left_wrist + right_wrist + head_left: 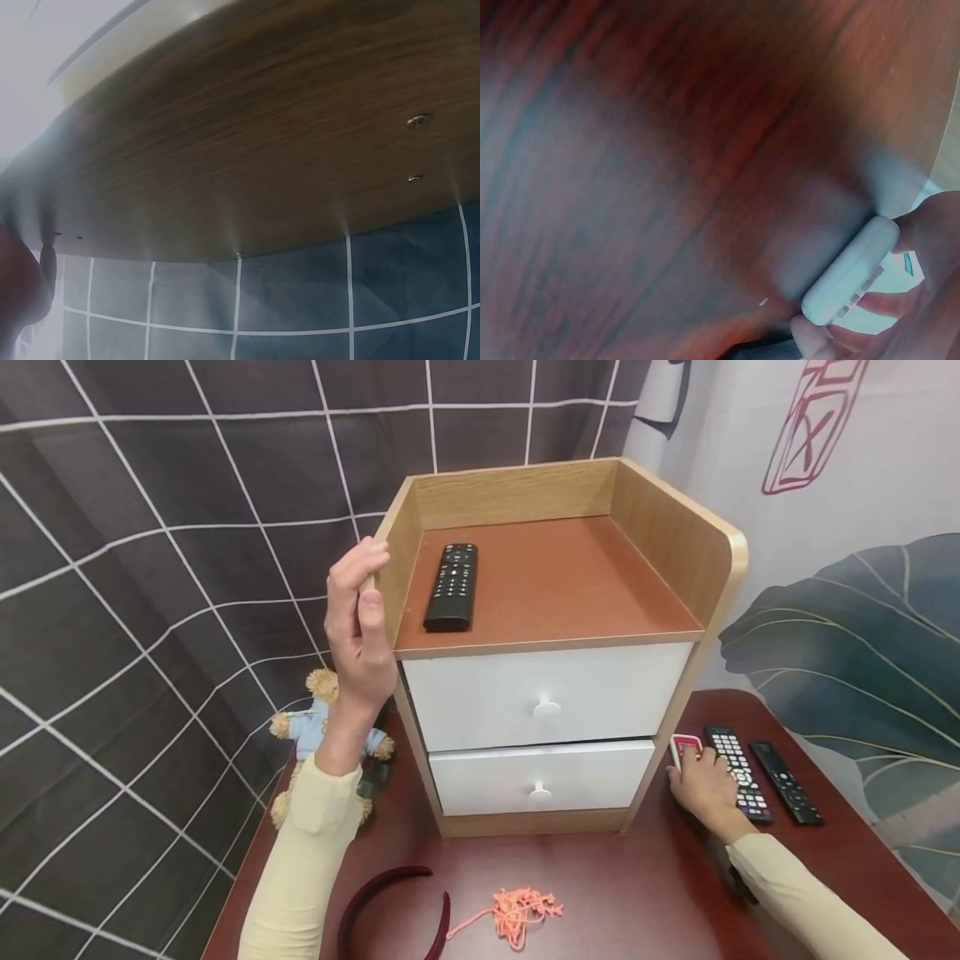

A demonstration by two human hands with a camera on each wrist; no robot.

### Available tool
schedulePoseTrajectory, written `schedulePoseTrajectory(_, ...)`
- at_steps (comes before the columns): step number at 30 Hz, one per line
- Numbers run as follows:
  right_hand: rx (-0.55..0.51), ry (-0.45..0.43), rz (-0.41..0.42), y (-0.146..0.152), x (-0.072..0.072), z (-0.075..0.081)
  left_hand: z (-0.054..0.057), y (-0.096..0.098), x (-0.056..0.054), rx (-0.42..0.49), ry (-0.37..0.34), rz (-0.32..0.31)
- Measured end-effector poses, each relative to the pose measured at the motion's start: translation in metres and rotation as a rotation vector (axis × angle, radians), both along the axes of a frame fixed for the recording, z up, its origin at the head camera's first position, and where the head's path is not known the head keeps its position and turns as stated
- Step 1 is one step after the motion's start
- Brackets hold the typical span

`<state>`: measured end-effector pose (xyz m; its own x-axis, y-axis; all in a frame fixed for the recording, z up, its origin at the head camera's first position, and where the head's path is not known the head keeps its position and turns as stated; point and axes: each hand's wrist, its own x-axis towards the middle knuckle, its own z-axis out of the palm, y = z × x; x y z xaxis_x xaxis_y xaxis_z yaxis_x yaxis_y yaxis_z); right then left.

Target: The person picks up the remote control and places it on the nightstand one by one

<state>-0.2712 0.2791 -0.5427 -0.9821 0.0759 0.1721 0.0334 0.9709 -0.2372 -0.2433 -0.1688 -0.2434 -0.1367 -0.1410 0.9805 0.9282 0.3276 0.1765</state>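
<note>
A small wooden drawer cabinet [562, 647] with two white drawers stands on the table. My left hand [360, 627] holds the front upper edge of its left side panel, with fingertips bent over the edge. In the left wrist view, a finger [46, 277] lies against the panel's wood-grain outer face [247, 150]. Beside the cabinet's right side, my right hand [705, 785] grips a small white device with a red face [684, 743], low at the table. The right wrist view shows the device's rounded white edge [847, 274] between thumb and fingers.
A black remote [452, 589] lies on the cabinet top. Right of my right hand lie a remote with white buttons [742, 777] and a slim black remote [786, 783]. A teddy bear [307, 727] is behind my left arm. In front are a dark red headband [356, 902] and orange yarn [517, 914].
</note>
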Motion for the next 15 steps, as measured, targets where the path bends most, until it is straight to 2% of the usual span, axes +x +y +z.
schedulePoseTrajectory(7, -0.014, 0.009, 0.038, 0.011, -0.001, 0.002, -0.001, 0.002, -0.001, 0.002, -0.004, -0.002)
schedulePoseTrajectory(15, -0.014, 0.075, 0.147, 0.020, 0.017, 0.011, -0.001, 0.002, -0.001, 0.012, 0.004, -0.005)
